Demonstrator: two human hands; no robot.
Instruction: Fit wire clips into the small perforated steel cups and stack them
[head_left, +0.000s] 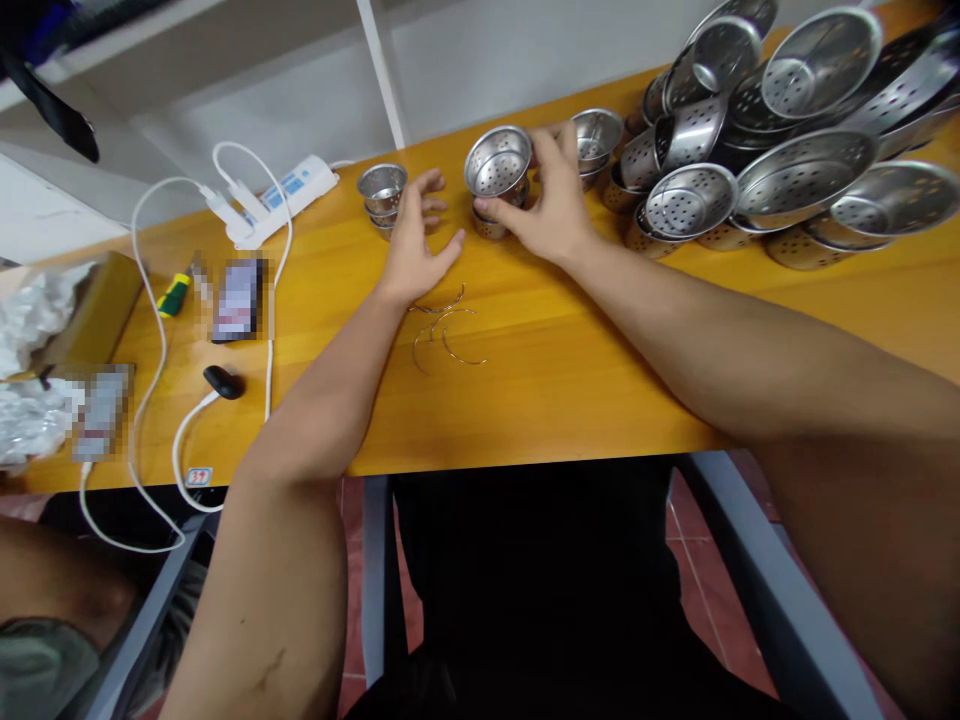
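My right hand (551, 195) is closed around the side of a perforated metal cup (498, 165), thumb at the front and fingers behind. Under that cup shows the lower part of another one, so they look stacked. To the left, my left hand (420, 235) has its fingers spread and holds nothing. Just beside it stands a small stack of metal cups (382, 190). Another short stack of cups (597, 140) is partly hidden behind my right hand. Several thin curved wires (446, 330) lie on the table below my hands.
Many perforated metal cups (690, 200) crowd the wooden table's (540, 400) right side, some tilted. At the left are a white power strip (289, 205) with cables, a phone (238, 300), a yellow-green screwdriver handle (175, 295) and plastic wrapping (37, 310). Another person's leg (60, 570) shows lower left.
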